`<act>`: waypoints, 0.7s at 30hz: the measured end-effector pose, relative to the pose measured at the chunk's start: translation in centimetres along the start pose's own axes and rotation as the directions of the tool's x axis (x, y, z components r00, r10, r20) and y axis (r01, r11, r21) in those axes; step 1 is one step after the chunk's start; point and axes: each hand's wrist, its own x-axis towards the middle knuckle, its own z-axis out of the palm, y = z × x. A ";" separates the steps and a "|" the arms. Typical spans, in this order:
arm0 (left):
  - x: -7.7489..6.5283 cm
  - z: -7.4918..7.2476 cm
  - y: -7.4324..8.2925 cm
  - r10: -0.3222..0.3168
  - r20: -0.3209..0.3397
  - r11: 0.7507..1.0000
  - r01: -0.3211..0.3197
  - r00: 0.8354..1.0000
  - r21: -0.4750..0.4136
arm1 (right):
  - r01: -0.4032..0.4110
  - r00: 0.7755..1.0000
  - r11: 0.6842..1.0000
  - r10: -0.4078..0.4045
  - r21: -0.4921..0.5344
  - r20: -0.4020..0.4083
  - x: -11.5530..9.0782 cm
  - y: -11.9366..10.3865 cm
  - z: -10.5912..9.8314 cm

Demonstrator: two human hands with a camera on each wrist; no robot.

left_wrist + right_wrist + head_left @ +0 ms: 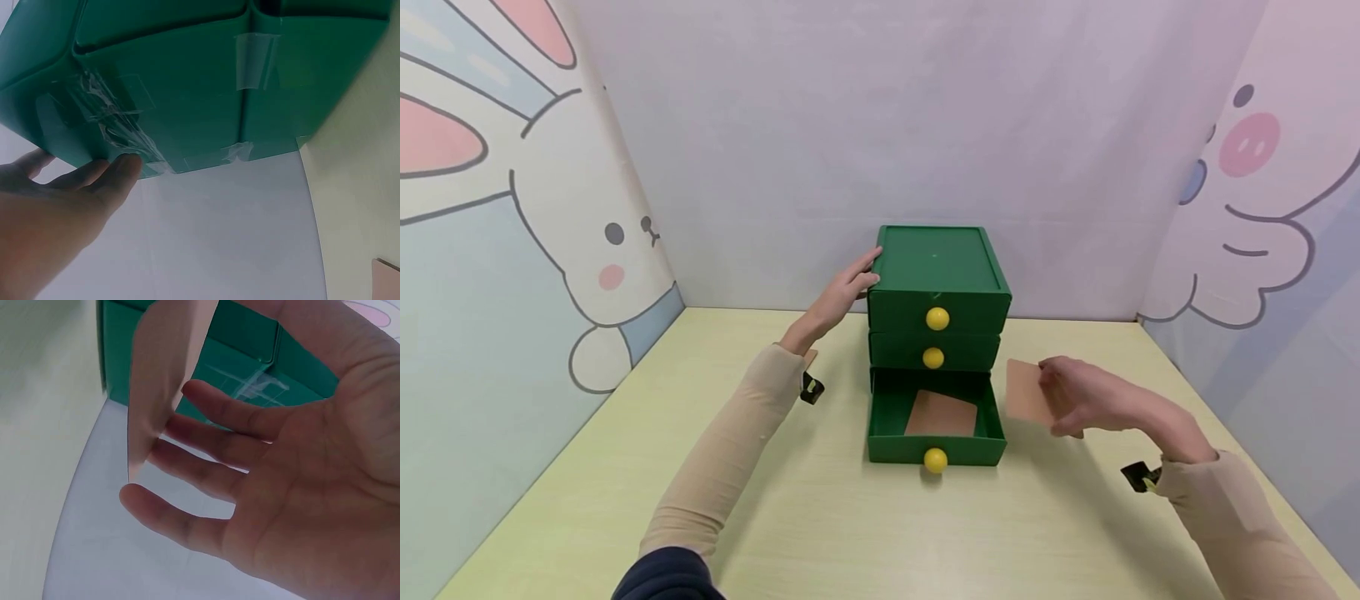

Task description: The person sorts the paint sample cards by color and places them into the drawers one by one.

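A green three-drawer cabinet (934, 258) with yellow knobs stands at the back of the table. Its bottom drawer (895, 450) is pulled out, and a flat brown card (942, 414) lies inside, leaning toward the front. My left hand (835, 300) rests its extended fingers against the cabinet's upper left side; the left wrist view shows clear tape (128, 128) there. To the right of the drawer, my right hand (1093, 396) pinches another brown card (1026, 392) with rounded corners. That card (156, 381) stands on edge against the fingertips in the right wrist view.
Partly hidden behind my left wrist, another brown piece (811, 357) lies on the pale wooden table (820, 517). A light curtain (775, 167) hangs behind the cabinet. Side panels carry a cartoon rabbit (572, 208) on the left and a pink-nosed animal (1292, 208) on the right.
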 end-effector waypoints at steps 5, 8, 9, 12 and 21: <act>0.7 0.0 -1.5 0.010 -0.016 1.000 -0.010 1.000 0.003 | 0.058 0.998 0.998 -0.057 -0.028 0.009 -0.2 -0.8 0.2; 0.8 0.0 -1.9 0.023 -0.024 1.000 -0.023 0.999 0.006 | 0.083 0.996 0.996 -0.083 -0.026 0.018 -0.1 -1.4 0.4; 0.8 0.0 -1.9 0.026 -0.027 1.000 -0.026 0.999 0.006 | 0.086 0.996 0.996 -0.086 -0.020 0.023 -0.1 -1.7 0.4; 0.8 0.0 -1.9 0.029 -0.034 1.000 -0.029 0.999 0.004 | 0.096 0.995 0.995 -0.096 -0.006 0.039 0.2 -2.4 0.6; 0.7 -0.1 -2.1 0.027 -0.032 1.000 -0.027 0.999 0.005 | 0.153 0.986 0.988 -0.152 -0.017 0.072 1.6 -4.0 1.5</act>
